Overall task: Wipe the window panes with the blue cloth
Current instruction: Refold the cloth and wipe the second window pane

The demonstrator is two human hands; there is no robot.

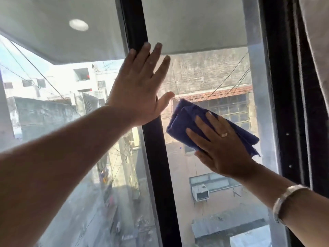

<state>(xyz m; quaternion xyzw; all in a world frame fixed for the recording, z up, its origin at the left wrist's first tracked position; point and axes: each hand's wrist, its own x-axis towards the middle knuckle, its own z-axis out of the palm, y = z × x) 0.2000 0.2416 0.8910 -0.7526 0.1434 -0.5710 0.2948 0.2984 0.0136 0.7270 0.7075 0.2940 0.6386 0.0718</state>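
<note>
Soft folded blue cloth (187, 122) yields under my right hand (222, 147), fingers splayed flat pinning it to glass, while my open left hand (140, 88) braces the black window frame (156, 166).

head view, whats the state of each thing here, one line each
blue cloth: folded, pressed flat on the right pane
right hand: open palm, flat on the cloth
left hand: fingers spread, braced over the black frame bar
right pane: hazy at its edges
left pane: dusty, untouched
</note>
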